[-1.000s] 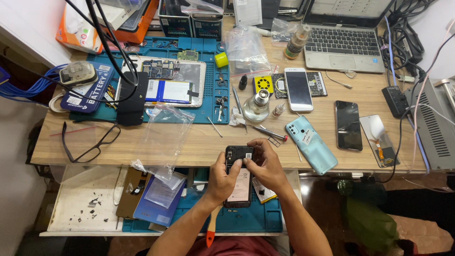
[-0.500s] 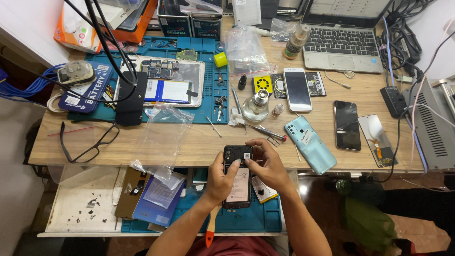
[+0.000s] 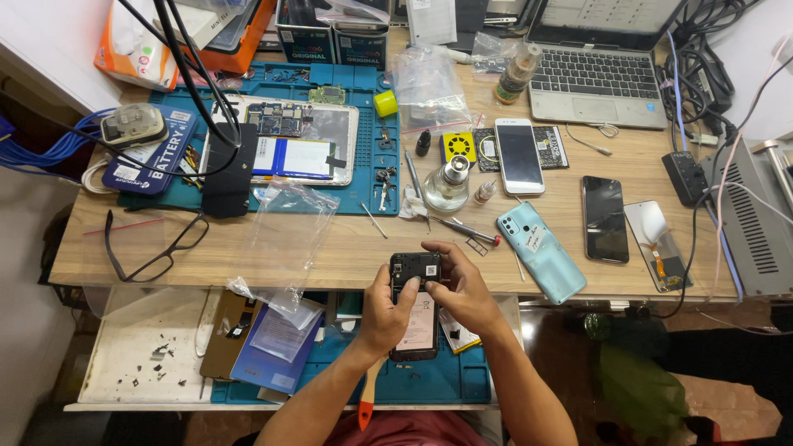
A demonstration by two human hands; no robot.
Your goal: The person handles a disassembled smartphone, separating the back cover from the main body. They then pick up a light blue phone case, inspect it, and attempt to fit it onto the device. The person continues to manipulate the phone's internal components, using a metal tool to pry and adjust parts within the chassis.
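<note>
Wooden counter (image 3: pixel 347 248) with light woodgrain top, evenly lit from above. A pull-out shelf (image 3: pixel 140 347), pale and scuffed, extends below the counter's near edge. A white wall (image 3: pixel 49 41) borders the counter's far-left corner. Left of the counter, a pale floor (image 3: pixel 25 330); right of it, darker floor in shadow.

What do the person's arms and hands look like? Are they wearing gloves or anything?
No gloves. The left hand and right hand are bare, with no rings or watch that I can see. Both forearms are bare too, with no sleeves showing. Near the bottom edge there is a bit of reddish clothing between the arms.
</note>
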